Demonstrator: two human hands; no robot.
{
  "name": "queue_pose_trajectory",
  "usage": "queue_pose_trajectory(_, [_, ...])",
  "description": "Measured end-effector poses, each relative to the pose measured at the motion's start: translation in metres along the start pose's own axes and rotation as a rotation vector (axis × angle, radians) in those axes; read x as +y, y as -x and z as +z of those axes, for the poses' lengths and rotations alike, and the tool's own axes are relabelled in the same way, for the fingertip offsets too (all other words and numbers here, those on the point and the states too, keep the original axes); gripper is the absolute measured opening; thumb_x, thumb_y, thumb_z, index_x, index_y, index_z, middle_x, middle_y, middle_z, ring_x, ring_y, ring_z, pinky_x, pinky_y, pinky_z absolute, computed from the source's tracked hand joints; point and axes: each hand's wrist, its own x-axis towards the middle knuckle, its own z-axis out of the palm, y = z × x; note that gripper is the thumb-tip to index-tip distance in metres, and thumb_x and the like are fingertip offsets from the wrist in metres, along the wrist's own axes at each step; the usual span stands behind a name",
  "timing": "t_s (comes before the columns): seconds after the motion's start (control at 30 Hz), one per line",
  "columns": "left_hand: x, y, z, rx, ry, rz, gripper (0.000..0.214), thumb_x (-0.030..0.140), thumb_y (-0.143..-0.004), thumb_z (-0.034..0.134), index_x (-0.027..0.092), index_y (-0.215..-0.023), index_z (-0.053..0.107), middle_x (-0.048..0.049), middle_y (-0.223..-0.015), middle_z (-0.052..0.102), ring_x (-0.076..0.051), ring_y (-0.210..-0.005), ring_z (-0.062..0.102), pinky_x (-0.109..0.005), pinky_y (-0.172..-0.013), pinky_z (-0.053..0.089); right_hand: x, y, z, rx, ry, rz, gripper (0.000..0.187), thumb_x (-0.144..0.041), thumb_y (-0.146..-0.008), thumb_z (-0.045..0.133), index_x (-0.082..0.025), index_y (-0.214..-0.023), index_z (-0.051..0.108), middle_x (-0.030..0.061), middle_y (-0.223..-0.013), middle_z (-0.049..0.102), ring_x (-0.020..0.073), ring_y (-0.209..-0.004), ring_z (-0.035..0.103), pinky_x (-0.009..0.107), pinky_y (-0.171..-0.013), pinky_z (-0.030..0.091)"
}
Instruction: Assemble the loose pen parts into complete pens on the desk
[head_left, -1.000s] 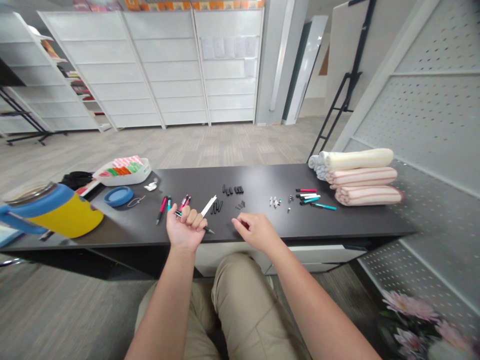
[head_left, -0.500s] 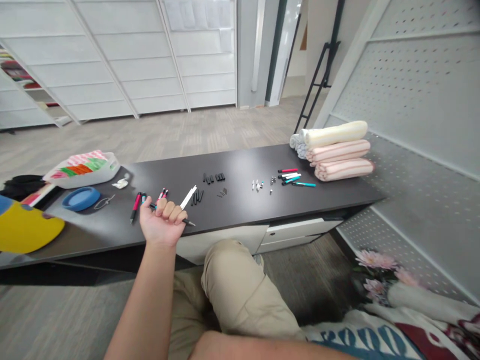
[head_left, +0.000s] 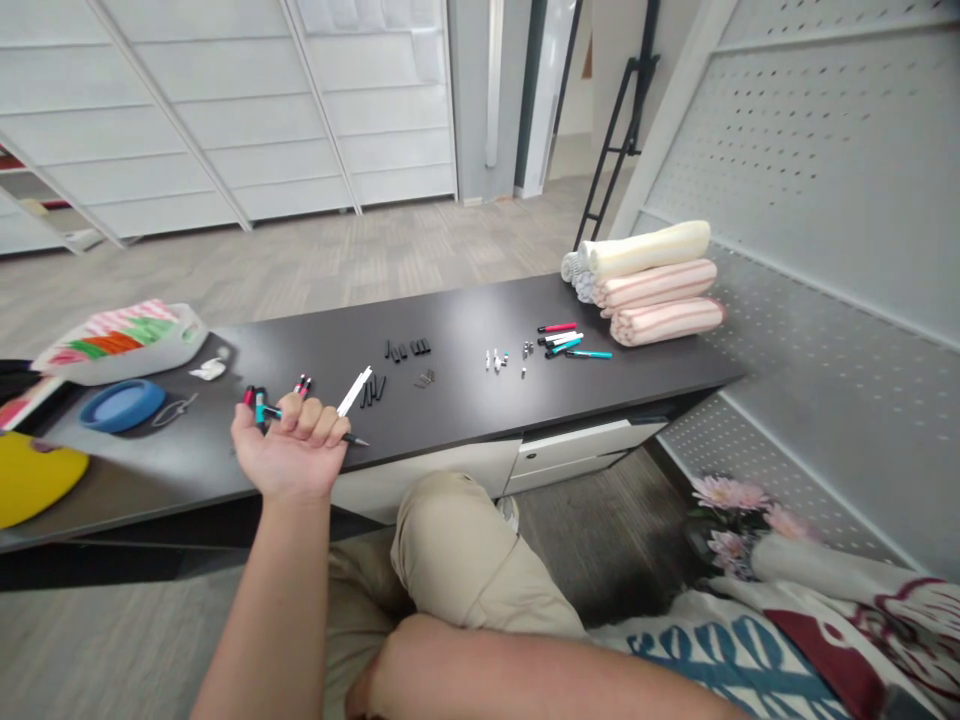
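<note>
My left hand (head_left: 289, 450) is curled palm-up over the front edge of the dark table (head_left: 465, 400), its fingers closed round a thin pen (head_left: 349, 438) whose dark tip sticks out to the right. Pink and teal pens (head_left: 253, 398) lie on the table just behind the hand, and a white pen barrel (head_left: 355, 390) lies beside small black pen parts (head_left: 373, 390). Only my right forearm (head_left: 525, 670) shows, lying across the bottom of the view; its hand is out of sight.
More black caps (head_left: 407, 349), tiny white and metal parts (head_left: 496, 359) and several pens (head_left: 566, 342) lie further right. Rolled towels (head_left: 652, 280) are stacked at the right end. A white tray (head_left: 120, 340), blue lid (head_left: 120, 404) and yellow object (head_left: 34, 478) sit left. Flowers (head_left: 739, 510) stand on the floor.
My right hand has pulled back off the table and dropped out of view, leaving only the forearm low in the picture. The view has swung right and down. My left hand keeps its grip.
</note>
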Motion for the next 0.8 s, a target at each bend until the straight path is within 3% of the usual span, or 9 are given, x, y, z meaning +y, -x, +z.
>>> queue_pose_trajectory(0.1, [-0.003, 0.004, 0.013, -0.007, -0.12, 0.132, 0.043, 0.056, -0.097, 0.053, 0.021, -0.073, 0.045, 0.0037, -0.062, 0.039, -0.012, -0.051, 0.037, -0.028, -0.052, 0.039, 0.0, 0.003, -0.02, 0.072, 0.13, -0.017, 0.043, -0.056, -0.102, 0.048, -0.027, -0.086, 0.074, -0.0032, -0.071, 0.076, 0.0153, -0.054, 0.064, 0.028, -0.041, 0.025])
queue_pose_trajectory(0.17, [-0.005, 0.006, 0.022, 0.02, -0.205, 0.227, 0.04, 0.054, -0.096, 0.06, 0.02, -0.077, 0.051, 0.0021, -0.065, 0.045, -0.013, -0.055, 0.043, -0.027, -0.056, 0.043, 0.007, 0.007, -0.043, 0.262, 0.189, -0.047, 0.042, -0.057, -0.102, 0.05, -0.025, -0.088, 0.073, -0.0012, -0.079, 0.078, 0.0161, -0.064, 0.068, 0.029, -0.046, 0.031])
queue_pose_trajectory(0.3, [-0.009, 0.006, 0.04, -0.015, -0.343, 0.343, 0.031, 0.048, -0.094, 0.071, 0.019, -0.086, 0.061, -0.0016, -0.074, 0.055, -0.015, -0.065, 0.053, -0.028, -0.065, 0.05, 0.03, 0.023, -0.119, 0.625, 0.201, -0.067, 0.034, -0.042, -0.107, 0.046, -0.024, -0.094, 0.072, 0.0018, -0.083, 0.077, 0.0173, -0.074, 0.069, 0.029, -0.066, 0.045])
queue_pose_trajectory(0.4, [-0.019, -0.001, 0.054, -0.069, -0.327, 0.326, 0.035, 0.053, -0.094, 0.071, 0.02, -0.089, 0.063, -0.002, -0.078, 0.056, -0.015, -0.068, 0.055, -0.03, -0.071, 0.053, 0.053, 0.029, -0.184, 0.839, 0.207, 0.043, 0.031, -0.037, -0.109, 0.044, -0.021, -0.104, 0.07, 0.0079, -0.094, 0.074, 0.0201, -0.085, 0.067, 0.032, -0.08, 0.049])
queue_pose_trajectory(0.47, [-0.028, -0.008, 0.063, -0.087, -0.326, 0.292, 0.038, 0.059, -0.093, 0.069, 0.021, -0.091, 0.062, -0.003, -0.086, 0.06, -0.017, -0.079, 0.062, -0.037, -0.086, 0.056, 0.068, 0.025, -0.217, 0.935, 0.209, 0.119, 0.027, -0.038, -0.107, 0.048, -0.02, -0.111, 0.068, 0.0118, -0.104, 0.072, 0.0241, -0.097, 0.065, 0.037, -0.091, 0.049])
queue_pose_trajectory(0.57, [-0.044, -0.019, 0.072, -0.111, -0.33, 0.209, 0.042, 0.067, -0.094, 0.063, 0.025, -0.099, 0.062, -0.0048, -0.101, 0.065, -0.021, -0.102, 0.067, -0.043, -0.101, 0.053, 0.089, 0.01, -0.242, 0.871, 0.185, 0.071, 0.027, -0.041, -0.105, 0.053, -0.019, -0.115, 0.066, 0.0142, -0.115, 0.07, 0.0274, -0.109, 0.062, 0.041, -0.099, 0.047])
queue_pose_trajectory(0.7, [-0.057, -0.03, 0.07, -0.095, -0.277, 0.166, 0.042, 0.067, -0.098, 0.057, 0.026, -0.106, 0.061, -0.0075, -0.111, 0.07, -0.022, -0.117, 0.066, -0.046, -0.108, 0.049, 0.108, -0.003, -0.24, 0.701, -0.064, 0.046, 0.035, -0.042, -0.11, 0.042, -0.021, -0.096, 0.066, 0.0041, -0.086, 0.07, 0.0188, -0.08, 0.063, 0.031, -0.077, 0.047])
queue_pose_trajectory(0.8, [-0.055, -0.037, 0.057, -0.098, -0.341, 0.143, 0.041, 0.062, -0.098, 0.061, 0.023, -0.111, 0.064, -0.0085, -0.105, 0.073, -0.021, -0.109, 0.069, -0.041, -0.104, 0.05, 0.117, -0.001, -0.235, 0.732, -0.246, 0.106, 0.043, -0.051, -0.11, 0.037, -0.021, -0.103, 0.068, -0.0022, -0.07, 0.06, 0.0151, -0.065, 0.055, 0.027, -0.067, 0.042])
